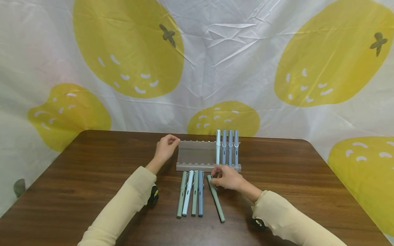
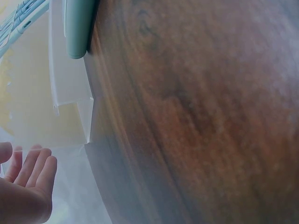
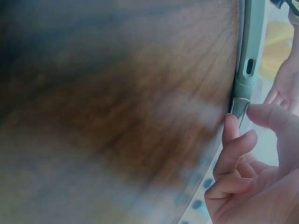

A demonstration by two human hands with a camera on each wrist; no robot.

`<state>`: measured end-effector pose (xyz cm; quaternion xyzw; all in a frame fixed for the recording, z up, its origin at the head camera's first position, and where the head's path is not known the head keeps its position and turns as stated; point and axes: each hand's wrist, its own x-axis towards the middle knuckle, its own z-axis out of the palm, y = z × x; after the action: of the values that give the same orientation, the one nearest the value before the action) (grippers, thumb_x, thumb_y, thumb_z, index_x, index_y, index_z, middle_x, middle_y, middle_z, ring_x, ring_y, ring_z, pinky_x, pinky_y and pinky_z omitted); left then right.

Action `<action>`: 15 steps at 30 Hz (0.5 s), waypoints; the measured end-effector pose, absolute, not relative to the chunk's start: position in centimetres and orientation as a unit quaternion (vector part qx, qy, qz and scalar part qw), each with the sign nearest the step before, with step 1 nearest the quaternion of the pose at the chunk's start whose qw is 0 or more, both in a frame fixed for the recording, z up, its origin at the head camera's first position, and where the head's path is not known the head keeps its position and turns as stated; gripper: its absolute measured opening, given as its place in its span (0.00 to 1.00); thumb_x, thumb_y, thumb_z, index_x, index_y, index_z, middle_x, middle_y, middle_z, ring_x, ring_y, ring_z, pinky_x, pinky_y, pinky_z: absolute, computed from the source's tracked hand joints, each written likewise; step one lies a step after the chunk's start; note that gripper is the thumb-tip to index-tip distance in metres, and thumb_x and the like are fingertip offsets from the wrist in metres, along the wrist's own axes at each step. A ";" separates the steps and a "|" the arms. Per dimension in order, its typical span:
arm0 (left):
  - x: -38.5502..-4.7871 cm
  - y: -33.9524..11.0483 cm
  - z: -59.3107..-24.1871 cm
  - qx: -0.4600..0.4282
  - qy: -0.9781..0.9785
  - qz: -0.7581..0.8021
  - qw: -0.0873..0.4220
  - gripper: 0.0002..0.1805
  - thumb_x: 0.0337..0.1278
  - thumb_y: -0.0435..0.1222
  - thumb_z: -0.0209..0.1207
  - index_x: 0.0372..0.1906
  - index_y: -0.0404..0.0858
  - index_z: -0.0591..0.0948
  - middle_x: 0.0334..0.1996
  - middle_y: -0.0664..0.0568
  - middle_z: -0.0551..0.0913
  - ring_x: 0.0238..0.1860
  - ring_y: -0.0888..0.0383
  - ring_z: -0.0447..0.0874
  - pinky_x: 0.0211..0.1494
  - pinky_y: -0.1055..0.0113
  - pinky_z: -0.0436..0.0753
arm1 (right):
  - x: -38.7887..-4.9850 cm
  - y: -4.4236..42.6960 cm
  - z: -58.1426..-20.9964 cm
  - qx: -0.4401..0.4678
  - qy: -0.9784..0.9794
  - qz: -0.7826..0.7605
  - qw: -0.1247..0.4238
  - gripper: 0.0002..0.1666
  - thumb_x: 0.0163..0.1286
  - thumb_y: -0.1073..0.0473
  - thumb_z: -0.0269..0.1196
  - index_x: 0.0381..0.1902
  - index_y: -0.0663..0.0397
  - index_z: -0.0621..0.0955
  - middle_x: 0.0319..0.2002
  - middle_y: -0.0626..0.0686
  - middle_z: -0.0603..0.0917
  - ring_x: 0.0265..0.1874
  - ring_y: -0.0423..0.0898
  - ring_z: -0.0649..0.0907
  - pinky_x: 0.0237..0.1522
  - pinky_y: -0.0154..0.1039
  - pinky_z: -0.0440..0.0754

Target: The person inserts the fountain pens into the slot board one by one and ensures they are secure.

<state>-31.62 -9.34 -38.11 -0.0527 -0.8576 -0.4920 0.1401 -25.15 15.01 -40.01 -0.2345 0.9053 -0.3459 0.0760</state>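
Note:
A clear pen rack (image 1: 197,168) with notched edges stands on the table. My left hand (image 1: 166,147) is at its far left corner, thumb and fingertips pinching the edge; in the left wrist view that hand (image 2: 30,186) is low at the left. In front of the rack, my right hand (image 1: 228,177) pinches the cap end of a green pen (image 1: 218,201), which slants toward the near side of the table. The right wrist view shows the thumb and index finger of this hand (image 3: 252,172) about the pen's clip end (image 3: 250,60).
Left of the green pen, several capped pens lie side by side: green, a light blue pen (image 1: 188,193), green and a darker blue pen (image 1: 200,194). Several blue pens (image 1: 230,148) rest in the rack's right part. A lemon-patterned cloth (image 1: 209,68) hangs behind the table (image 1: 101,160).

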 end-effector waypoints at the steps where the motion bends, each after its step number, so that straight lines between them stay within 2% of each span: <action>1: -31.6 -9.4 -38.1 -0.052 -0.857 -0.493 0.139 0.11 0.56 0.37 0.54 0.36 0.31 0.78 0.36 0.42 0.81 0.42 0.49 0.78 0.45 0.58 0.73 | -25.2 15.0 -40.0 -0.234 0.904 -0.349 0.076 0.10 0.52 0.62 0.62 0.33 0.59 0.75 0.14 0.46 0.75 0.11 0.39 0.72 0.13 0.35 0.71; 7: -31.6 -9.4 -38.2 -0.051 -0.856 -0.495 0.137 0.11 0.56 0.38 0.54 0.36 0.32 0.78 0.36 0.42 0.81 0.42 0.49 0.77 0.45 0.58 0.74 | -25.3 14.7 -40.3 -0.244 0.898 -0.358 0.077 0.12 0.52 0.62 0.64 0.34 0.61 0.75 0.15 0.47 0.76 0.11 0.40 0.73 0.13 0.36 0.72; 15: -31.8 -9.4 -38.2 -0.053 -0.855 -0.496 0.141 0.11 0.56 0.37 0.55 0.36 0.31 0.78 0.35 0.42 0.81 0.42 0.48 0.78 0.44 0.57 0.73 | -25.2 14.3 -40.2 -0.257 0.893 -0.359 0.084 0.19 0.53 0.57 0.66 0.38 0.63 0.75 0.15 0.46 0.75 0.09 0.38 0.71 0.12 0.35 0.71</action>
<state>-31.75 -9.38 -38.23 -0.0534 -0.8554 -0.4956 0.1408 -25.18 14.34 -40.24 -0.2567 0.8933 -0.3592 0.0838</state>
